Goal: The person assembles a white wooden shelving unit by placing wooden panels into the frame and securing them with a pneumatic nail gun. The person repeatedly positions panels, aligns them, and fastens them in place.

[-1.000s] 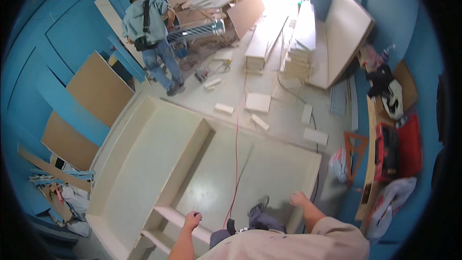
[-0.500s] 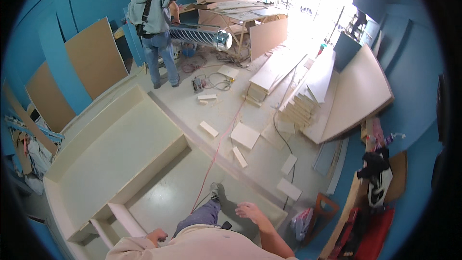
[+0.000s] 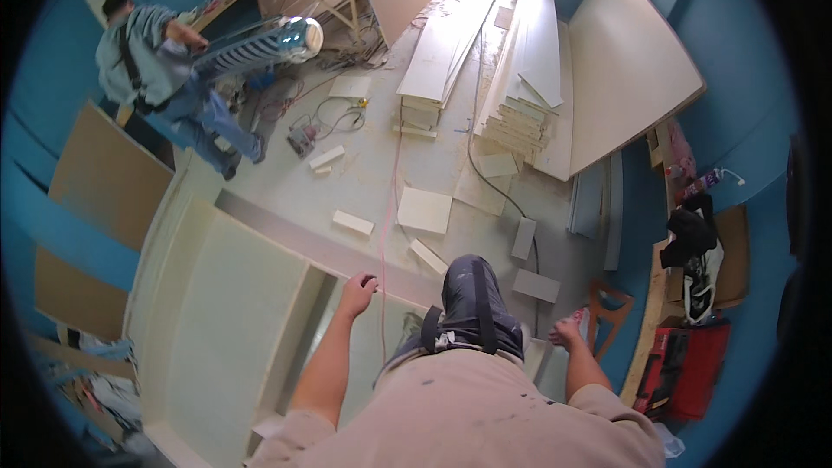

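Observation:
My left hand [image 3: 358, 295] hangs over the low cream frame [image 3: 299, 316] on the floor, its fingers loosely bent and a little apart, with nothing visible in it. My right hand [image 3: 568, 330] is out at my right side with the fingers curled in, and I see nothing in it. It lies in line with a crumpled plastic bag, mostly hidden behind it, and is close to a brown triangular tool [image 3: 610, 319]. My bent leg [image 3: 472, 299] in dark trousers is raised between my hands, over the frame's right part.
Offcut boards [image 3: 425, 211] and a red hose [image 3: 384, 260] lie ahead. Stacked panels [image 3: 442, 56] stand farther off. At the left a co-worker [image 3: 165, 78] carries a shiny ribbed cylinder [image 3: 251, 52]. A red toolbox [image 3: 693, 368] sits by the right wall, near a wooden ledge [image 3: 650, 329].
My view has shifted forward and right. My left hand has reached out ahead, and my right hand has swung outward with its fingers closing. The co-worker has stepped, still carrying the cylinder.

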The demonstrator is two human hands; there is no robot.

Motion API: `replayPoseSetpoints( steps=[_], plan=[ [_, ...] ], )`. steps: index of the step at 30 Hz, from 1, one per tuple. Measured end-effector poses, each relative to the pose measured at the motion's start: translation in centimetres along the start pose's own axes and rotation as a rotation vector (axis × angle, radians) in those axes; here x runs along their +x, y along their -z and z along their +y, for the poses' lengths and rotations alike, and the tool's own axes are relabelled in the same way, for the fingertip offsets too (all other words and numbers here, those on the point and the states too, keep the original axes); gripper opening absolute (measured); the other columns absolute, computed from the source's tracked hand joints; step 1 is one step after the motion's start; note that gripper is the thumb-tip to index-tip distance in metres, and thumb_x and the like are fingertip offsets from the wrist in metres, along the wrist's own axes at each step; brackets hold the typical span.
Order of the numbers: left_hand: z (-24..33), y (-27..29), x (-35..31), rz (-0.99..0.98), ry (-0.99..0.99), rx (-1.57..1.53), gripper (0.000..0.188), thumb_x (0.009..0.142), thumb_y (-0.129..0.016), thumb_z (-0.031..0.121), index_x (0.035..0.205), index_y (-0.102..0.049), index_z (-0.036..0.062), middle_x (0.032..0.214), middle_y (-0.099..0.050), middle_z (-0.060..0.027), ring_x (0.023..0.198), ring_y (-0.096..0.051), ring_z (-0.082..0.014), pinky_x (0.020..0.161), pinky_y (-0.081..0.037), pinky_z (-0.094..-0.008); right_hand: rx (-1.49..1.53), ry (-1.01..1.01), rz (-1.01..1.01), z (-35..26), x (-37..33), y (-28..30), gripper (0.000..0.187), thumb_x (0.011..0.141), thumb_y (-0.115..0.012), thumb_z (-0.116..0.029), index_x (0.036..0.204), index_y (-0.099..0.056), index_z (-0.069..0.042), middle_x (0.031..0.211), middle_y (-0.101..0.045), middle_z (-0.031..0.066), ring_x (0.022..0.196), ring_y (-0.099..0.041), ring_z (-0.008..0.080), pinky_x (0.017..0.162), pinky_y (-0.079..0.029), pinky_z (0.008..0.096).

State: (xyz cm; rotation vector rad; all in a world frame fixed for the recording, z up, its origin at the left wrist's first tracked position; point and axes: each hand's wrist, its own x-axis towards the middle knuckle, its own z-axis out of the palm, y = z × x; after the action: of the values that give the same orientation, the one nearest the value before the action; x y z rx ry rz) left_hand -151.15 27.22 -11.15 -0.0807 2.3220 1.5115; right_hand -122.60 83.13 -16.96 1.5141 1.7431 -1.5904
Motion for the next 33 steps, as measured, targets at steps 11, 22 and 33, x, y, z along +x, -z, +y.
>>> replayPoseSetpoints(
  steps=[11, 22, 33],
  plan=[
    [-18.8, 2.2, 0.5, -0.332, 0.548, 0.861, 0.033, 0.082, -0.055, 0.028, 0.102, -0.068, 0.0058, 0.101, -0.066, -0.0228, 0.096, -0.064, -0.0387, 0.081, -0.05, -0.0471, -0.538, -0.276, -0.395, -14.7, 14.1, -10.2, 0.021, 0.085, -0.055, -0.014, 0.097, -0.064, 0.0, 0.086, -0.068, 0.0144, 0.07, -0.067, 0.0258, 0.06, -0.054, 0.0385],
    [1.2, -11.5, 21.0, 0.258, 0.751, -0.215, 0.03, 0.09, -0.055, 0.027, 0.099, -0.07, 0.0019, 0.101, -0.066, -0.0222, 0.091, -0.063, -0.0308, 0.081, -0.048, -0.0395, -0.104, 0.423, -0.125, -67.0, 32.0, -10.0, 0.015, 0.084, -0.049, -0.003, 0.095, -0.058, 0.002, 0.068, -0.061, 0.0104, 0.054, -0.058, 0.0177, 0.045, -0.047, 0.0319],
    [10.8, -5.8, 48.9, 0.275, 0.709, 0.27, 0.027, 0.08, -0.058, 0.024, 0.092, -0.071, 0.0036, 0.099, -0.069, -0.0173, 0.094, -0.067, -0.0319, 0.085, -0.052, -0.0397, -0.257, 0.218, -0.754, -74.3, 32.7, -25.1, 0.025, 0.087, -0.061, -0.011, 0.108, -0.061, 0.004, 0.088, -0.068, 0.011, 0.076, -0.068, 0.0222, 0.061, -0.053, 0.0319]
  ],
)
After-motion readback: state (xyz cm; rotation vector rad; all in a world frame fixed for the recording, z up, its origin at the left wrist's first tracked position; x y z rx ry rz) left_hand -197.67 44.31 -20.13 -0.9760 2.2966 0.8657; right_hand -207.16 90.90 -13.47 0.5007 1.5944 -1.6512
